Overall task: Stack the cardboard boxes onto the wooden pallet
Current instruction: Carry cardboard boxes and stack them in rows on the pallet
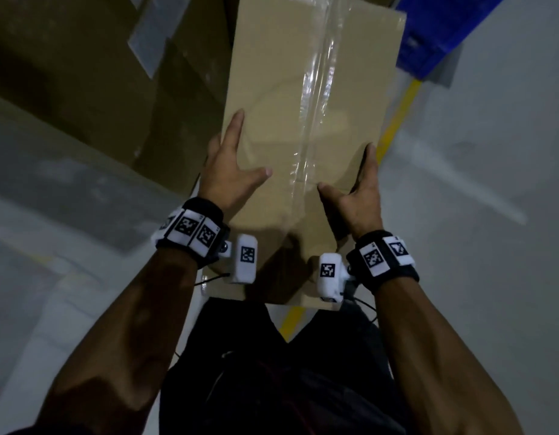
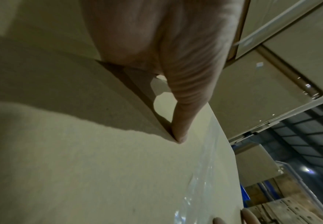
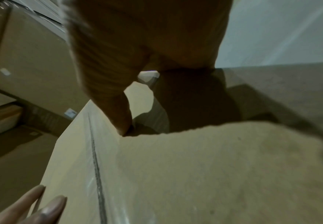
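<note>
We see a long tan cardboard box (image 1: 290,120), sealed along its length with a strip of clear tape (image 1: 315,98), carried out in front of the person above the grey floor (image 1: 479,189). The left hand (image 1: 231,174) lies flat against the box's left edge, fingers straight, thumb spread across the top face. The right hand (image 1: 359,196) presses the right edge the same way, fingers extended along the side and thumb on top. Both wrists wear black bands with white coded markers (image 1: 193,230). To the left stand larger brown cartons (image 1: 108,73). A yellow floor line (image 1: 397,117) runs under the box, and a blue plastic pallet (image 1: 441,32) sits beyond it. The left wrist view shows weathered wooden boards (image 2: 283,210) low at the right
</note>
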Available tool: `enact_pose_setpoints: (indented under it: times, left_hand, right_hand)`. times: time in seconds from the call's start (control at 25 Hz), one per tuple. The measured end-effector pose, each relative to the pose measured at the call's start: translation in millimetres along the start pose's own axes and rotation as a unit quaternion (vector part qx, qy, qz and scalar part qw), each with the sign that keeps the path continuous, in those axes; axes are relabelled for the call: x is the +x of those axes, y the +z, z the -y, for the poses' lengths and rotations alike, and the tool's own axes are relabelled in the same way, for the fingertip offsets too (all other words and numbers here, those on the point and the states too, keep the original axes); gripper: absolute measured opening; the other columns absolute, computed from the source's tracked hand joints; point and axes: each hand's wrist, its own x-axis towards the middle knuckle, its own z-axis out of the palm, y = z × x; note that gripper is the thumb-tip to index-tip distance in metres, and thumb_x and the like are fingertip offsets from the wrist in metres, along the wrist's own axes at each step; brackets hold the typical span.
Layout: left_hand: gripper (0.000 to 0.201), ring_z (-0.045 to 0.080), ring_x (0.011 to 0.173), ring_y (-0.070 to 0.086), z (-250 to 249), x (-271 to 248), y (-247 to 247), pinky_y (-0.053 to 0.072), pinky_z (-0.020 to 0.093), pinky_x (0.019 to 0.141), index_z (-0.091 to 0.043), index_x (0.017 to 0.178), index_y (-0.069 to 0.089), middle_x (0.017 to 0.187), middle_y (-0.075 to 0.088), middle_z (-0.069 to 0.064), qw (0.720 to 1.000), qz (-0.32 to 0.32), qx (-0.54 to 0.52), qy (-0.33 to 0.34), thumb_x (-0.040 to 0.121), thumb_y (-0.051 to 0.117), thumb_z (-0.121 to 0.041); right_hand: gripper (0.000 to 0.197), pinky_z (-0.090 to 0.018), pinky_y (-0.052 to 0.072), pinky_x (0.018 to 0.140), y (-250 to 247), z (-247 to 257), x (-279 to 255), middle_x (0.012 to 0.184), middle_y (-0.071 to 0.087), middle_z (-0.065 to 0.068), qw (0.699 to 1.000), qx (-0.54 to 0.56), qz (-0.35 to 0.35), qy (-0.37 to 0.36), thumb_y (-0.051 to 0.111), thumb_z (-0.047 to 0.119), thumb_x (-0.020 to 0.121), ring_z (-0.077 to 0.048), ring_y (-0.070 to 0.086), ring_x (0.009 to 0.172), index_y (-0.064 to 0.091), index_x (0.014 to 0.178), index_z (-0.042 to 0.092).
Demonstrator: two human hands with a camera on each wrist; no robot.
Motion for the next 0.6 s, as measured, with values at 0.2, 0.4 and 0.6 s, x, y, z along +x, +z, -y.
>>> enact_pose_setpoints:
  times: [0.2, 0.4, 0.6]
  left_hand:
    - [0.100, 0.030, 0.146, 0.026, -14, -80, -20, 0.034, 0.036, 0.104, -0.054, 0.152, 0.013, 0.163, 0.012, 0.004, 0.998, -0.064, -0.025, -0.008, 0.082, 0.079, -0.026]
    - [0.101, 0.027, 0.146, 0.026, -8, -173, 7, 0.028, 0.028, 0.102, -0.051, 0.153, 0.013, 0.163, 0.014, 0.003, 0.983, -0.176, -0.057, -0.019, 0.080, 0.080, -0.029]
    - [0.102, 0.028, 0.142, 0.033, -20, -290, 32, 0.029, 0.030, 0.107, -0.052, 0.152, 0.013, 0.161, 0.021, 0.005, 0.954, -0.277, -0.079, -0.082, 0.078, 0.081, -0.035]
  right_hand:
    - [0.110, -0.023, 0.039, 0.098, -22, 25, -46, 0.146, 0.040, 0.008, 0.998, 0.009, 0.050, -0.030, 0.082, 0.034, 0.071, -0.010, 0.044, 0.129, 0.014, 0.157, 0.040]
    - [0.115, -0.050, 0.040, 0.112, -59, 23, -79, 0.148, 0.044, -0.003, 0.983, -0.063, 0.142, -0.102, 0.082, 0.049, 0.064, -0.029, 0.047, 0.133, 0.008, 0.152, 0.051]
    - [0.109, -0.043, 0.033, 0.114, -109, 27, -134, 0.156, 0.035, -0.007, 0.951, -0.115, 0.227, -0.178, 0.080, 0.044, 0.077, -0.031, 0.039, 0.140, 0.005, 0.156, 0.044]
